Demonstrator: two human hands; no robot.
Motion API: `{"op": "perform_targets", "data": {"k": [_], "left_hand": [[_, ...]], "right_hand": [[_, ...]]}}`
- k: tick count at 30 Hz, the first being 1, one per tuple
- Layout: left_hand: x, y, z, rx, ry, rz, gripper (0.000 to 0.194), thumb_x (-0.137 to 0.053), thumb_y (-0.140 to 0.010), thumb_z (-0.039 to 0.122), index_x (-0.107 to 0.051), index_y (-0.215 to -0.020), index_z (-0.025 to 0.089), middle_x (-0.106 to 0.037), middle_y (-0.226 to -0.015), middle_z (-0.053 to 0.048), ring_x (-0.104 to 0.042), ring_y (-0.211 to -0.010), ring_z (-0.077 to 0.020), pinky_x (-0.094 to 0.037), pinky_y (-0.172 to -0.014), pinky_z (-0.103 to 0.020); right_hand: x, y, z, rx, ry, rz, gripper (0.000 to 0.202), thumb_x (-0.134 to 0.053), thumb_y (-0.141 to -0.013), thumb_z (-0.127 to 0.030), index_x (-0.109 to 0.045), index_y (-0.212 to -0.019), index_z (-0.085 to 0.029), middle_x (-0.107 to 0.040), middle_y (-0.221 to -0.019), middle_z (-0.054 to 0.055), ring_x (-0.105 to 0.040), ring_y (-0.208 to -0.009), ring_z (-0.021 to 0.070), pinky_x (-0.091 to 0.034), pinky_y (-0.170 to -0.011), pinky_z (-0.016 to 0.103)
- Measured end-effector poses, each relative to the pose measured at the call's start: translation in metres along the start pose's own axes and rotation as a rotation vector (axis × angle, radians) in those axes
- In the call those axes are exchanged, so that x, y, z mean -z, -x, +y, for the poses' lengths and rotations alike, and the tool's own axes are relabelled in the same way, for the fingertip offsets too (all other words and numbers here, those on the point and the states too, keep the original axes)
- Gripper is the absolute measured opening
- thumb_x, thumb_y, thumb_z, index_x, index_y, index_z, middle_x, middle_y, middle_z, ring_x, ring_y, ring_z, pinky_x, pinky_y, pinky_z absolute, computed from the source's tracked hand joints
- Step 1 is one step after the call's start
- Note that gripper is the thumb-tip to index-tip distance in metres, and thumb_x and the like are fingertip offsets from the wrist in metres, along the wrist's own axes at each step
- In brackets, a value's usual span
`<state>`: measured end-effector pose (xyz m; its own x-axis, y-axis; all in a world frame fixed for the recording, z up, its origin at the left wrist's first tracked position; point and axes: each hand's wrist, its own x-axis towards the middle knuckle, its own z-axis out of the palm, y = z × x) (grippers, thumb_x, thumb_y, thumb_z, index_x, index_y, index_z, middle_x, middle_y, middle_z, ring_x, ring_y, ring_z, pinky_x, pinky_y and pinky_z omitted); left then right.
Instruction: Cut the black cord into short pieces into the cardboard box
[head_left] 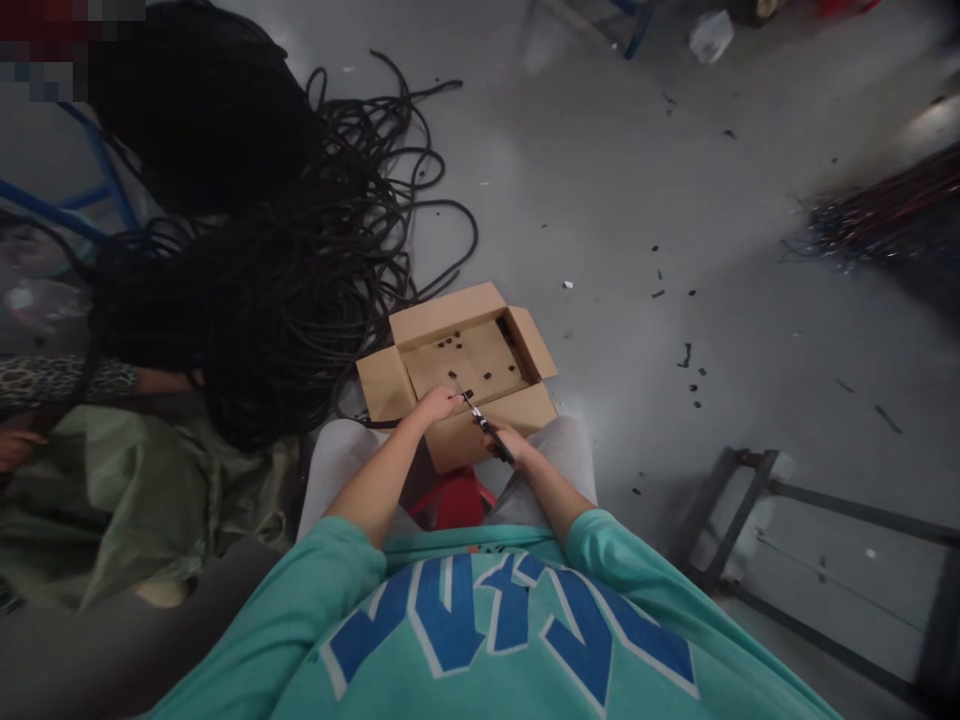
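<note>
Slim metal scissors (486, 428) in right grip (511, 441), over rectangular cardboard box (448, 314)

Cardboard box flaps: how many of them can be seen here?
4: far flap, left flap, right flap, and near flap, partly hidden by the right hand.

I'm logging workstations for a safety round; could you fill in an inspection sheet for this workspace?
Surface: grey floor.
Job's things: open cardboard box in front of the person, small black pieces inside; black-handled tool over its near side.
Clutter: dark scraps scattered on the floor right of the box; crumpled plastic farther off.
Grips: left grip by the tool's tip, hold unclear; right grip closed on the tool's handles.
Cables: black cord or cable, tangled left of the box.
Surroundings: metal frame at lower right; another person's patterned sleeve at left.
</note>
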<state>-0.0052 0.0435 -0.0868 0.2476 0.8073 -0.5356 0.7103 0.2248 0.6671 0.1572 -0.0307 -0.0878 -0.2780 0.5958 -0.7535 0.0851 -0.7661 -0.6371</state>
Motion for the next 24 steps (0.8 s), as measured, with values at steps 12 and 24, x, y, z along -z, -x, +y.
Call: {"op": "perform_targets", "data": {"k": [12,24], "left_hand": [[-0.005,-0.014,-0.010,0.035,0.037,-0.087,0.029,-0.051,-0.066,0.033,-0.050,-0.044,0.015,-0.037,-0.036,0.004,-0.032,-0.040,-0.0081,-0.023,-0.044,-0.022],[-0.014,-0.025,-0.019,-0.031,-0.084,-0.023,0.024,-0.052,-0.065,0.021,-0.052,-0.041,0.014,-0.038,-0.037,0.002,-0.037,-0.046,-0.0098,-0.028,-0.050,-0.021]], "right_hand": [[-0.004,-0.004,0.001,-0.009,-0.041,0.057,0.052,-0.048,-0.050,-0.011,-0.052,-0.102,-0.015,-0.034,-0.034,-0.011,-0.031,-0.028,0.0048,-0.019,-0.032,0.016],[-0.006,-0.025,0.017,0.005,0.146,0.187,0.047,-0.049,-0.052,-0.008,-0.057,-0.097,-0.016,-0.037,-0.037,-0.009,-0.034,-0.031,0.0041,-0.025,-0.035,0.016]]}}
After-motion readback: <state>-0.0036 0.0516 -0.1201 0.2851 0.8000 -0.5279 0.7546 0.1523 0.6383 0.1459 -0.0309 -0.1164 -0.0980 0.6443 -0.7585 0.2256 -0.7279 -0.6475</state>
